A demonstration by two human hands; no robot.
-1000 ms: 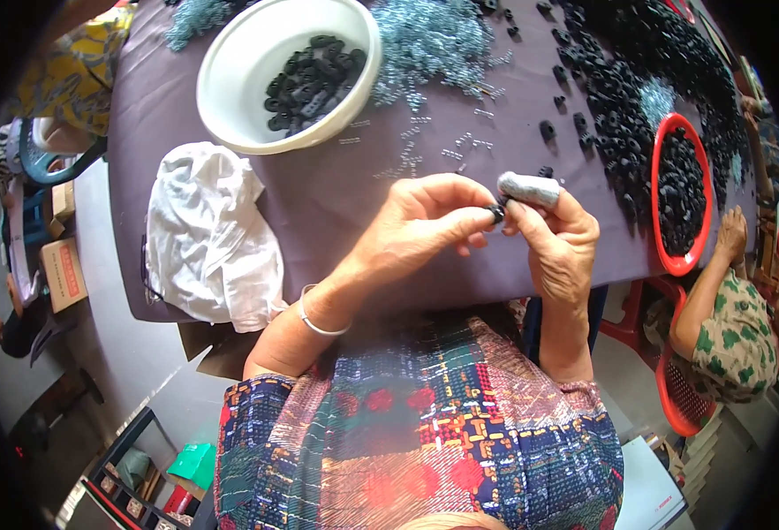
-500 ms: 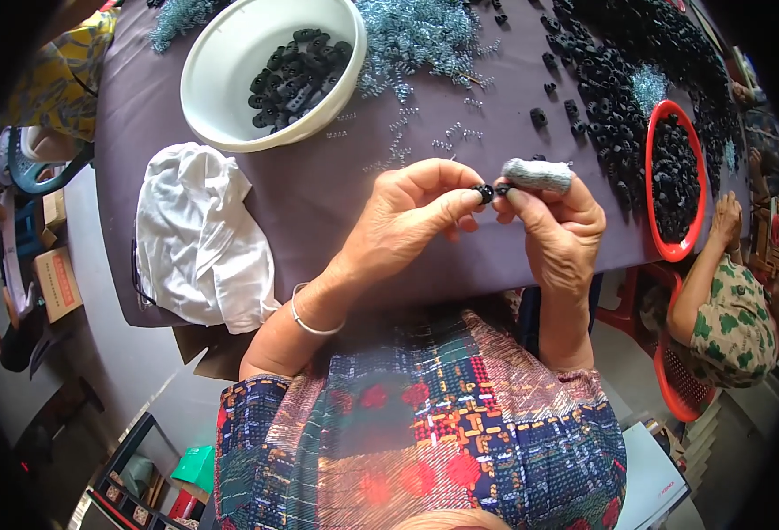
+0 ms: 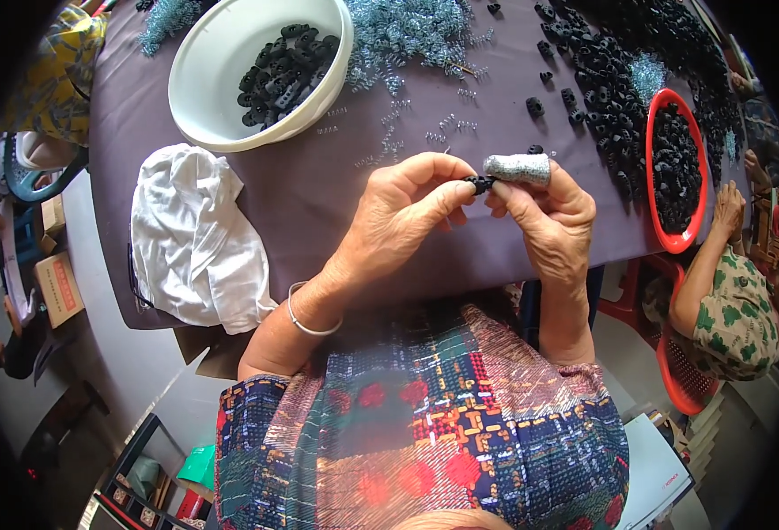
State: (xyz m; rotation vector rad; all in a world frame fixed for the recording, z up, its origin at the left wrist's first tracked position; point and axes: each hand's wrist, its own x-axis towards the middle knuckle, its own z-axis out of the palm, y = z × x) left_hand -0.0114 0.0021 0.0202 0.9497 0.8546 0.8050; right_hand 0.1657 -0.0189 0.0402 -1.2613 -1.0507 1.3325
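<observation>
Over the table's near side, my left hand (image 3: 404, 199) pinches a small black plastic piece, like a cord-lock barrel (image 3: 476, 184), between thumb and forefinger. My right hand (image 3: 550, 216) meets it from the other side, its thumb and forefinger closed at the piece's right end. A grey knitted finger cover (image 3: 518, 168) sleeves the right forefinger. Whatever the right fingertips grip is mostly hidden, though a second small black part showed there earlier. Loose metal springs (image 3: 450, 125) lie just beyond my hands, below a big heap of springs (image 3: 407, 40).
A white bowl (image 3: 197, 124) of black pieces stands at the back left, with a white cloth (image 3: 191, 238) nearer. Heaped black parts (image 3: 601, 97) cover the right, beside a red basket (image 3: 651, 190) of small black parts. A co-worker's arm (image 3: 712, 238) rests at the far right.
My two hands have come together, so the left piece and the small part at my right fingertips now touch. Both hands sit slightly further left; the whole view has shifted a little.
</observation>
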